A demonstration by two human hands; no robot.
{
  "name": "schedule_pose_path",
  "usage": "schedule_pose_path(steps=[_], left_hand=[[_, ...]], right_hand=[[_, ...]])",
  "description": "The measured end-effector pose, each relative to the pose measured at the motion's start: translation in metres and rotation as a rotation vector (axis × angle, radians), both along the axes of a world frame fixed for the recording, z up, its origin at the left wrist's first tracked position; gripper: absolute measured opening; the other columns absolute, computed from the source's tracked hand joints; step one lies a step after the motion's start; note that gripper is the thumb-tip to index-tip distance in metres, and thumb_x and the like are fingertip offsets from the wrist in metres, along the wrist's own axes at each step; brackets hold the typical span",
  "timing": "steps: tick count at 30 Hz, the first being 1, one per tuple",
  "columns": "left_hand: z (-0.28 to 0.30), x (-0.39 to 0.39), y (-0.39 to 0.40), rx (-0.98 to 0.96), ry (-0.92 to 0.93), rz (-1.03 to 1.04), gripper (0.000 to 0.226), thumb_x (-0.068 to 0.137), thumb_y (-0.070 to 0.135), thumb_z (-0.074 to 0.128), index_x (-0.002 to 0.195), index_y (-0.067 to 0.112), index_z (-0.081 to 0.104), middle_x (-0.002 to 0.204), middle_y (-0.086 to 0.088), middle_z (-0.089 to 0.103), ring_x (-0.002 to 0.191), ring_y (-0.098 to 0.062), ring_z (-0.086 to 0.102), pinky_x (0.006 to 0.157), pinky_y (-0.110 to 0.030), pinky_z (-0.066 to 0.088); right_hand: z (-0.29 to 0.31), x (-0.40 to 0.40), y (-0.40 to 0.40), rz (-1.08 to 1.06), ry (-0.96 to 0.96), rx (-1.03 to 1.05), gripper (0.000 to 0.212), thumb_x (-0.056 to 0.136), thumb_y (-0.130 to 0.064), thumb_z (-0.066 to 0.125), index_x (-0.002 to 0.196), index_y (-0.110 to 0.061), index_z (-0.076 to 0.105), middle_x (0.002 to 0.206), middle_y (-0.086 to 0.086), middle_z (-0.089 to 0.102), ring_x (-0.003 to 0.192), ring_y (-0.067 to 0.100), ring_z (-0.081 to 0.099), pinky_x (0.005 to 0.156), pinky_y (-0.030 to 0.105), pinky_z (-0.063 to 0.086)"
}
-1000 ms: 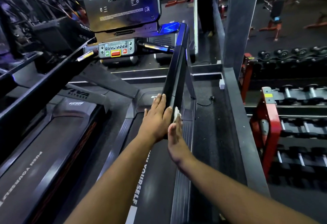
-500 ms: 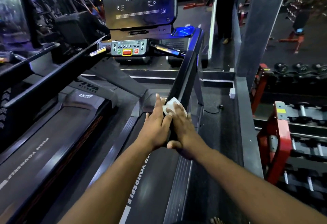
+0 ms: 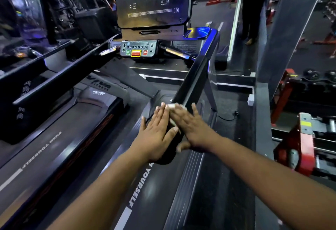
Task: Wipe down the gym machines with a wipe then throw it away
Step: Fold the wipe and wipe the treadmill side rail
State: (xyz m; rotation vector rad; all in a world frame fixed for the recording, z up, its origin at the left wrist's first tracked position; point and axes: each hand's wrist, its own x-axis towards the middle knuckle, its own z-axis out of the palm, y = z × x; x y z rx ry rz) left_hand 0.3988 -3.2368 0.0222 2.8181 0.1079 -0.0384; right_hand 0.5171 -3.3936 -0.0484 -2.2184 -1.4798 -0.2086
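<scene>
Hands (image 3: 192, 129) flat, fingers straight on handrail (image 3: 192, 80) | wipe (image 3: 174, 107) under right | dumbbell rack (image 3: 305, 138) right

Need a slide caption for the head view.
Both hands press a white wipe along the treadmill's handrail.

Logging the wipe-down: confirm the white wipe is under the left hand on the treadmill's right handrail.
Wrong hand. The head view shows the white wipe under the right hand, pressed on the treadmill's right handrail; the left hand lies flat beside it.
</scene>
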Motion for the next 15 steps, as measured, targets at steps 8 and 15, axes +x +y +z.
schedule_pose_path(steps=[8, 15], left_hand=[[0.004, 0.034, -0.015, 0.051, 0.073, 0.016, 0.073, 0.104, 0.061, 0.019, 0.160, 0.029, -0.014, 0.164, 0.017, -0.022, 0.149, 0.001, -0.025, 0.124, -0.045, -0.017], [0.000, 0.040, -0.009, -0.078, 0.051, 0.040, 0.071, 0.101, 0.065, 0.016, 0.161, 0.033, -0.006, 0.167, 0.020, -0.011, 0.147, 0.011, -0.020, 0.126, -0.037, -0.011]], right_hand=[[0.015, 0.056, -0.004, -0.095, 0.134, -0.012, 0.123, 0.067, -0.098, -0.001, 0.162, -0.020, 0.003, 0.167, -0.008, -0.013, 0.153, 0.012, -0.019, 0.119, 0.061, -0.015], [-0.003, 0.087, -0.013, -0.059, 0.118, 0.024, 0.121, 0.065, -0.101, 0.012, 0.158, -0.027, -0.012, 0.168, -0.005, -0.013, 0.152, 0.009, -0.021, 0.118, 0.066, -0.009]])
